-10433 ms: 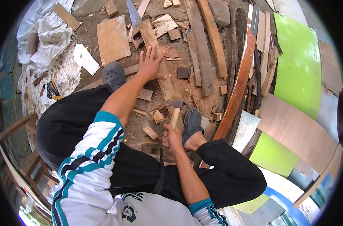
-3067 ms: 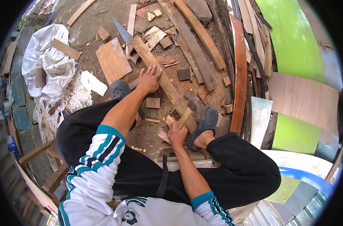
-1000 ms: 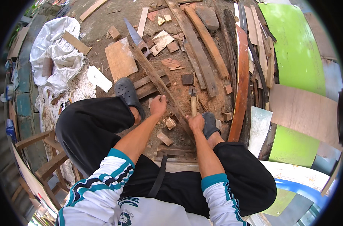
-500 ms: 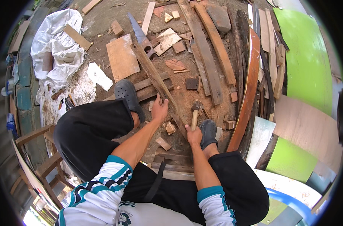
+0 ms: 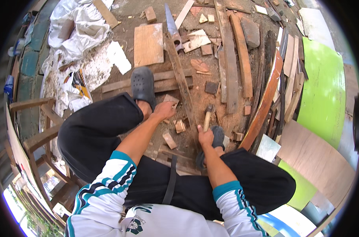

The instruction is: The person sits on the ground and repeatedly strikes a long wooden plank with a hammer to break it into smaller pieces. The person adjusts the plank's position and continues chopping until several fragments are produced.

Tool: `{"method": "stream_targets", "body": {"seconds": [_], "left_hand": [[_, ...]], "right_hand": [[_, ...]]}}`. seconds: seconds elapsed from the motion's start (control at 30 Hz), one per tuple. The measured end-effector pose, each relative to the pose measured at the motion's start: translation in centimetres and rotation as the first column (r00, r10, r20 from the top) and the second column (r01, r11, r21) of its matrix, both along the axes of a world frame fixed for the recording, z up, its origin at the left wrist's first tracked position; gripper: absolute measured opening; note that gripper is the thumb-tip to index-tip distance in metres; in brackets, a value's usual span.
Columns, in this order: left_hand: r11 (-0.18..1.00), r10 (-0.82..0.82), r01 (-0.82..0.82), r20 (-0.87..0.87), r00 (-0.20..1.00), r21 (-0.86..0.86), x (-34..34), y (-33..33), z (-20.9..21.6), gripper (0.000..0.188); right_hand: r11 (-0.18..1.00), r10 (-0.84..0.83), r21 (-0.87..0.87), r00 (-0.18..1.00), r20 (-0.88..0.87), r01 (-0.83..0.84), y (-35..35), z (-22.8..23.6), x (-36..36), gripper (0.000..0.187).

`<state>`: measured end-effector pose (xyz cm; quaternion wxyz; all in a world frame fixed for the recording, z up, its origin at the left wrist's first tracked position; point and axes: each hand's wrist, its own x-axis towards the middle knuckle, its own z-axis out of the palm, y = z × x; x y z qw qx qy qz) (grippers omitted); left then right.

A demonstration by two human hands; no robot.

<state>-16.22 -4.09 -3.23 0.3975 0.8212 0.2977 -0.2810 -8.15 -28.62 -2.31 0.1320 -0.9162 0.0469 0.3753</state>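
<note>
My left hand (image 5: 165, 110) is low over the ground beside my left shoe, its fingers closed on a small wood block (image 5: 171, 99). My right hand (image 5: 205, 136) grips the wooden handle of a hammer (image 5: 207, 117), whose metal head points away from me. Between my hands runs a long narrow wooden board (image 5: 182, 82), its near end beside my right hand. Whether my right hand also touches the board, I cannot tell. Small wood offcuts (image 5: 180, 126) lie between my feet. Farther off are a handsaw (image 5: 172, 24) and a square plywood piece (image 5: 148, 46).
Several long planks (image 5: 229, 59) lie to the right, with a curved reddish-brown board (image 5: 262, 102) and green sheets (image 5: 323, 87) beyond. White sacking (image 5: 79, 31) is at the far left. A wooden frame (image 5: 41, 138) stands by my left knee. My dark clogs (image 5: 143, 87) flank the work spot.
My left hand has let go of the long board and moved down to the small wood block. The view has shifted, and my right hand still holds the hammer.
</note>
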Motion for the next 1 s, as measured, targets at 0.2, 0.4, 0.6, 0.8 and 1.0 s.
{"method": "stream_targets", "body": {"seconds": [0.2, 0.4, 0.6, 0.8, 1.0], "left_hand": [[0.549, -0.833, 0.773, 0.126, 0.539, 0.317, -9.2, -5.6, -1.7, 0.056], [0.456, -0.885, 0.800, 0.099, 0.456, 0.390, -13.2, -7.3, -8.2, 0.045], [0.593, -0.800, 0.735, 0.338, 0.495, 0.329, -8.3, -5.5, 0.6, 0.049], [0.943, -0.296, 0.173, 0.481, 0.826, 0.283, -4.1, -6.4, 3.4, 0.049], [0.948, -0.281, 0.164, 0.478, 0.832, 0.273, -2.9, -7.3, 2.8, 0.051]], "right_hand": [[1.000, -0.006, 0.026, 0.999, 0.042, 0.005, -1.8, 0.2, 1.7, 0.059], [0.987, 0.149, 0.091, 0.964, -0.220, -0.132, 2.3, 15.0, 6.9, 0.043], [0.884, 0.463, 0.023, 0.866, -0.190, -0.467, -1.5, 23.9, 9.0, 0.034], [0.924, 0.381, 0.056, 0.903, -0.198, -0.378, -0.9, 27.3, 6.6, 0.027], [0.924, 0.336, 0.252, 0.926, -0.170, -0.289, -0.8, 25.0, 5.5, 0.029]]}}
